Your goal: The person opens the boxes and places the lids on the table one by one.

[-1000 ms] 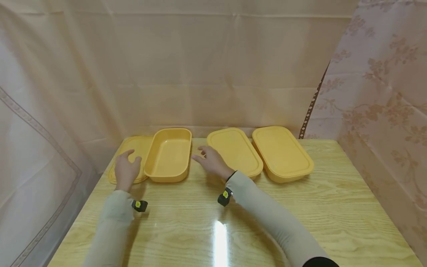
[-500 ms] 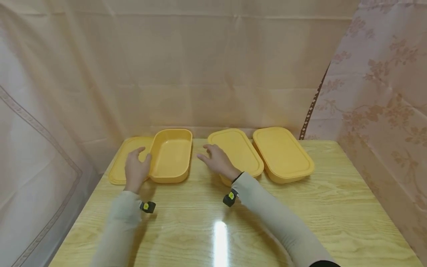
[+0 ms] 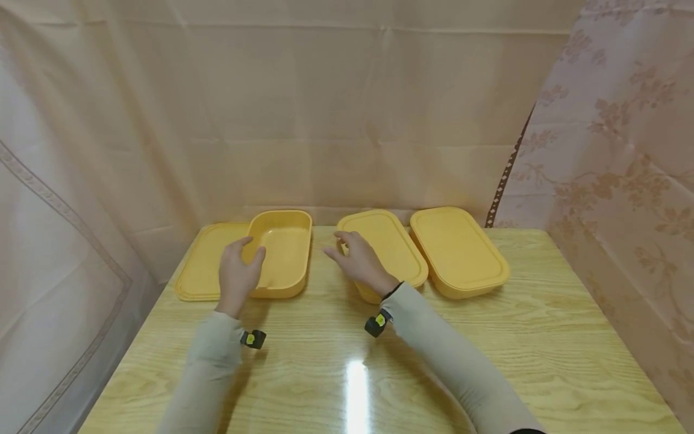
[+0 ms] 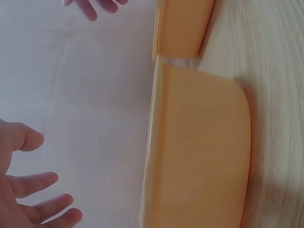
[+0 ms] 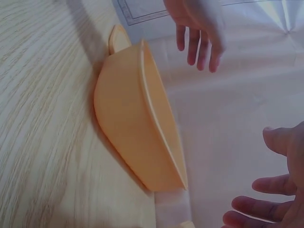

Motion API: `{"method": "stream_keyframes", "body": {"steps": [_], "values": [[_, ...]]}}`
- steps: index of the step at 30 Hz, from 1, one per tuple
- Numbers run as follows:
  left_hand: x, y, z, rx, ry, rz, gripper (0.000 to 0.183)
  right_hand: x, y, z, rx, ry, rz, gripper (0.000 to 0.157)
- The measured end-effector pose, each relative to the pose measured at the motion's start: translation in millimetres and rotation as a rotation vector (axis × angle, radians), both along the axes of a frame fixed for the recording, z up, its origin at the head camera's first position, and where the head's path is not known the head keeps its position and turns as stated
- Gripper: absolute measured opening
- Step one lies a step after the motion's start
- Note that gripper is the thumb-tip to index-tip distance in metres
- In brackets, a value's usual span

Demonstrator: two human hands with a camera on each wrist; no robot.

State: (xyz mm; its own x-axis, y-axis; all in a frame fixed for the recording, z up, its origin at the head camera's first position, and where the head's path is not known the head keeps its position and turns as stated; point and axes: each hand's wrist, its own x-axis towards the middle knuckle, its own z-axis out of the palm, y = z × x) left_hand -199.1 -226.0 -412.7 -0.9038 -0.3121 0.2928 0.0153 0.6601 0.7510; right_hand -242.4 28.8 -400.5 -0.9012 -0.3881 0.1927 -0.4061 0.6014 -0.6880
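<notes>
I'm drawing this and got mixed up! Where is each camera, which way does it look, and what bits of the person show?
Head: on the head, looking forward and down at the table and open box; shows left grip, right grip, left sleeve, right sleeve.
Left wrist: worn there, facing that box; shows part of both grips.
Right wrist: worn there, facing that box; shows part of both grips.
Both wrist views share the box and grips.
</notes>
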Motion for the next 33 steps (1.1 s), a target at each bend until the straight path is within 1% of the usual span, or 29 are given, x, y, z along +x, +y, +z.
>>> {"method": "stream_keyframes", "body": {"steps": [6,11,19,23,29,33], "values": [[-0.9,9,2.6,-0.022,0.003,-0.029,0.049,3.6,9,4.1,0.004,-0.001,-0.026,0.056],[-1.1,17,4.2,-0.034,0.017,-0.058,0.05,4.1,15,4.0,0.009,-0.001,-0.046,0.057],[-1.3,26,5.7,-0.05,0.008,-0.072,0.051,5.0,24,2.4,0.015,0.007,-0.046,0.061],[-1.1,31,5.9,-0.061,0.019,-0.082,0.051,5.9,29,3.6,0.023,0.013,-0.061,0.06],[1.2,39,1.9,-0.052,0.013,-0.109,0.051,7.9,35,2.4,0.053,0.03,-0.078,0.059],[1.7,44,-0.7,-0.056,0.021,-0.116,0.05,8.9,39,0.9,0.091,0.066,-0.077,0.059]]}}
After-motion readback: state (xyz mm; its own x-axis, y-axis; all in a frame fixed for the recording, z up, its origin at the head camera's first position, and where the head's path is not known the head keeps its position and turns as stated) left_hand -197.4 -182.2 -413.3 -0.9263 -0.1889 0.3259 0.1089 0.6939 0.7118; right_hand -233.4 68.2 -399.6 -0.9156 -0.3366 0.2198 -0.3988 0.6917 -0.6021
